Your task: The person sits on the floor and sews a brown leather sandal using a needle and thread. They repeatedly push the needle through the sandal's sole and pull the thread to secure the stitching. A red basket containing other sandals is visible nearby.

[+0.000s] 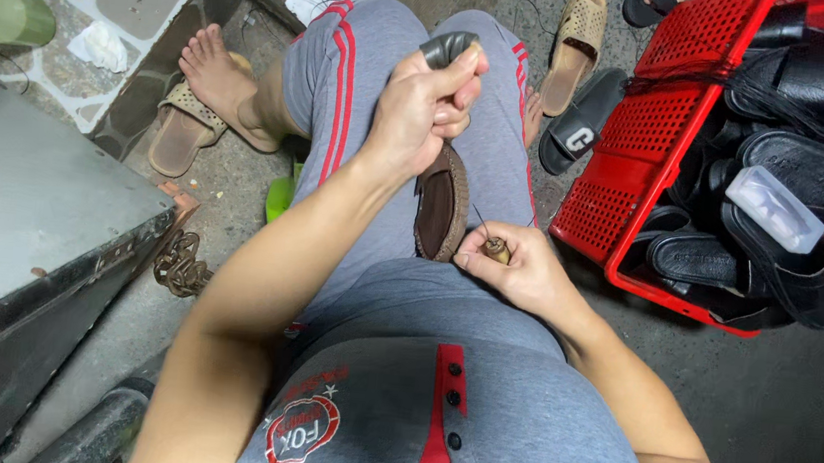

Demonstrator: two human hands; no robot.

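At the far left a grey metal box [26, 218] with a scuffed, dull lid stood beside a wall of rounded stones, and a rusty chain [180, 266] lay on the concrete floor [795, 394] below its corner. A bare foot rested on a perforated tan sandal [178, 127].

The left hand [423, 103] was shut in a fist around the dark upper end of a brown shoe [442, 199], thumb pressed over the top. The shoe stood nearly upright on the lap, between the thighs in grey trousers with red stripes. Its sole looked like firm leather or rubber with a paler stitched rim; it was probably light and fairly stiff along its length, yet soft enough at the upper to fold under the fingers. A grip at that top end, with the lower end braced on the thigh, seemed the steady place to hold it.

The right hand [518, 266] was closed round a small wooden-handled awl [497, 250], pinched between thumb and forefinger at the shoe's lower edge. A thin thread [480, 223] ran up from it; the metal point could not be made out. The handle appeared smooth and round, so likely to turn in a loose grip.

Further right lay another tan sandal [575, 47] and a black slide [580, 122]. A red plastic basket [639, 132] with a mesh wall held glossy black sandals [795, 171] and a clear plastic box [775, 209].
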